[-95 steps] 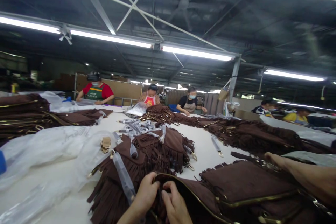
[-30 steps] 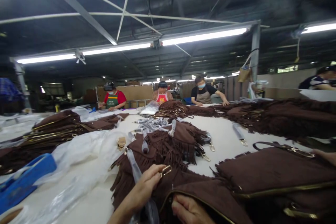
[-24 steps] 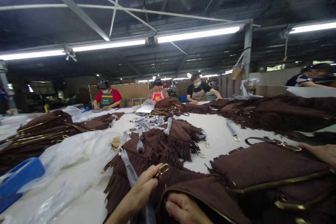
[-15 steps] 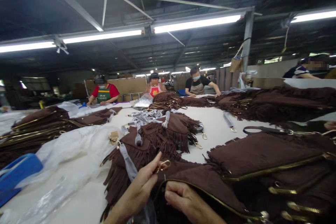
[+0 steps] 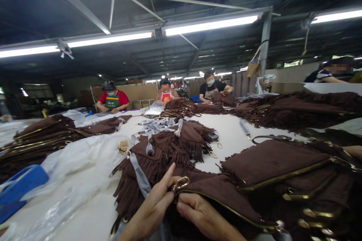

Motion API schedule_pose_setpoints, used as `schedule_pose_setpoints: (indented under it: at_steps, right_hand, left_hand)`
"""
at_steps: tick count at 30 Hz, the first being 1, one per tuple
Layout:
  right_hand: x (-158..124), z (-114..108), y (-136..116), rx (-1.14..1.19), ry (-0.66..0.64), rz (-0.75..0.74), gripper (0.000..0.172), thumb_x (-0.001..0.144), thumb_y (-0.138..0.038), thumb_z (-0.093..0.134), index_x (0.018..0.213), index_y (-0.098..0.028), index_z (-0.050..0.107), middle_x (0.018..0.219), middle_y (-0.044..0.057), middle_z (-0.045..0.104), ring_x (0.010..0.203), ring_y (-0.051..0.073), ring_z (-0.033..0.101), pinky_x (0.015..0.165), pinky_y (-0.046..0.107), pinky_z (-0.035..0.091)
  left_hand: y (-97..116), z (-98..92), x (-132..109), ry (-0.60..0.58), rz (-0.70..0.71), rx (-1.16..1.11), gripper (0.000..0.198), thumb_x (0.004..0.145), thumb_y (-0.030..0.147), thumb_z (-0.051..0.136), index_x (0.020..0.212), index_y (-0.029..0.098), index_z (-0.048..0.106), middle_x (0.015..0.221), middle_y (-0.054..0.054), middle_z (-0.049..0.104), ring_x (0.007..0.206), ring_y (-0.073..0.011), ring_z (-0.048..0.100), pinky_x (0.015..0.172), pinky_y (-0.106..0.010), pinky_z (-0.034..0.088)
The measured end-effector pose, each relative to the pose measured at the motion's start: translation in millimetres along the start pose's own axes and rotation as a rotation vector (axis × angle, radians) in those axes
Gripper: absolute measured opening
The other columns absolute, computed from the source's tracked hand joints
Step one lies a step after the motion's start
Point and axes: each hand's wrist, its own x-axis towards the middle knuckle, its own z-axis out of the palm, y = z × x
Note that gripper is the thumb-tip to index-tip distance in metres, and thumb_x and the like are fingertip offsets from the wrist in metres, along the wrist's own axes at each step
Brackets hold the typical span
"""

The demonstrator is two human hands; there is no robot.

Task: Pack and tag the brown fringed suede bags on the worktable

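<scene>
My left hand [image 5: 155, 204] has a gold snap hook [image 5: 181, 183] between thumb and fingers, with the index finger stretched upward. Just to its right, my right hand [image 5: 196, 209] is closed on the zipped edge of a brown suede bag [image 5: 215, 186], beside the hook. A gold zipper runs from there along the bag's opening toward the lower right. Behind my left wrist lies a strap wrapped in clear film [image 5: 140, 175], on top of brown fringe [image 5: 128, 184]. What exactly sits inside the right fingers is hidden.
More brown bags [image 5: 277, 162] are stacked on the right, and another pile [image 5: 39, 135] is at the left. White plastic sheeting [image 5: 82, 169] and a blue object [image 5: 24, 188] lie on the left. Wrapped straps [image 5: 161, 124] are heaped mid-table. Several co-workers sit across the table.
The snap hook has shifted slightly right and down, and my left thumb is now pressed near its base, close to the right fingers. A co-worker opposite now holds up a brown piece.
</scene>
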Motion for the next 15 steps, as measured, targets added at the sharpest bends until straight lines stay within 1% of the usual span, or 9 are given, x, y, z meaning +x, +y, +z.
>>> schedule_pose_setpoints:
  at_steps: [3, 5, 6, 8, 10, 12, 14, 15]
  right_hand:
    - [0, 1, 1, 0.009, 0.017, -0.034, 0.029, 0.091, -0.040, 0.048, 0.069, -0.021, 0.041, 0.069, -0.006, 0.036, 0.063, 0.012, 0.031, 0.058, 0.024, 0.027]
    - [0, 2, 1, 0.028, 0.020, -0.036, 0.029, 0.091, -0.040, 0.048, 0.070, -0.021, 0.043, 0.069, -0.005, 0.037, 0.064, 0.012, 0.032, 0.058, 0.024, 0.027]
    - [1, 3, 2, 0.039, 0.027, -0.036, 0.030, 0.091, -0.042, 0.047, 0.070, -0.021, 0.044, 0.069, -0.005, 0.037, 0.064, 0.012, 0.033, 0.058, 0.025, 0.028]
    - [3, 5, 2, 0.059, 0.046, -0.045, 0.030, 0.091, -0.043, 0.047, 0.070, -0.020, 0.046, 0.068, -0.005, 0.038, 0.064, 0.013, 0.034, 0.059, 0.025, 0.029]
    - [6, 7, 1, 0.066, 0.066, -0.071, 0.029, 0.090, -0.041, 0.046, 0.071, -0.020, 0.048, 0.069, -0.004, 0.040, 0.065, 0.013, 0.035, 0.062, 0.025, 0.032]
    - [7, 10, 0, 0.078, 0.084, -0.053, 0.026, 0.089, -0.037, 0.046, 0.070, -0.020, 0.049, 0.066, -0.005, 0.040, 0.061, 0.012, 0.035, 0.059, 0.025, 0.033]
    - [4, 11, 0, 0.053, 0.103, 0.022, 0.017, 0.086, -0.031, 0.048, 0.073, -0.020, 0.051, 0.061, -0.006, 0.039, 0.054, 0.011, 0.036, 0.053, 0.023, 0.032]
    - [1, 11, 0, 0.004, 0.114, 0.058, 0.010, 0.084, -0.026, 0.050, 0.077, -0.019, 0.054, 0.060, -0.007, 0.042, 0.053, 0.011, 0.038, 0.052, 0.022, 0.032]
  left_hand:
    - [1, -0.8, -1, -0.014, -0.008, -0.009, 0.068, 0.089, 0.019, 0.043, 0.154, 0.021, 0.022, 0.142, -0.005, 0.054, 0.131, -0.0207, 0.046, 0.117, -0.037, 0.025]
    - [-1, 0.1, 0, -0.007, -0.013, 0.018, 0.063, 0.090, 0.021, 0.045, 0.151, 0.023, 0.032, 0.144, -0.004, 0.053, 0.133, -0.0216, 0.045, 0.117, -0.037, 0.024]
    - [-2, 1.3, 0, -0.003, -0.014, 0.041, 0.056, 0.091, 0.024, 0.047, 0.147, 0.023, 0.041, 0.142, -0.005, 0.054, 0.132, -0.0226, 0.046, 0.117, -0.037, 0.026]
    - [-6, 5.3, 2, 0.026, -0.011, 0.080, 0.042, 0.093, 0.032, 0.047, 0.131, 0.022, 0.060, 0.134, -0.006, 0.062, 0.125, -0.0244, 0.054, 0.112, -0.036, 0.034]
    - [-11, 10.3, 4, 0.087, 0.000, 0.116, 0.036, 0.094, 0.038, 0.046, 0.115, 0.020, 0.071, 0.121, -0.008, 0.069, 0.114, -0.0248, 0.061, 0.105, -0.035, 0.042]
    - [-16, 13.0, 6, 0.166, 0.021, 0.190, 0.035, 0.095, 0.037, 0.045, 0.106, 0.019, 0.073, 0.113, -0.008, 0.073, 0.106, -0.0239, 0.065, 0.099, -0.033, 0.046]
    - [-19, 10.3, 9, 0.224, 0.071, 0.355, 0.033, 0.095, 0.032, 0.043, 0.102, 0.019, 0.073, 0.110, -0.009, 0.073, 0.104, -0.0236, 0.066, 0.096, -0.032, 0.047]
    - [-17, 6.5, 10, 0.251, 0.103, 0.466, 0.031, 0.095, 0.028, 0.043, 0.099, 0.019, 0.072, 0.109, -0.010, 0.073, 0.103, -0.0240, 0.066, 0.094, -0.033, 0.047]
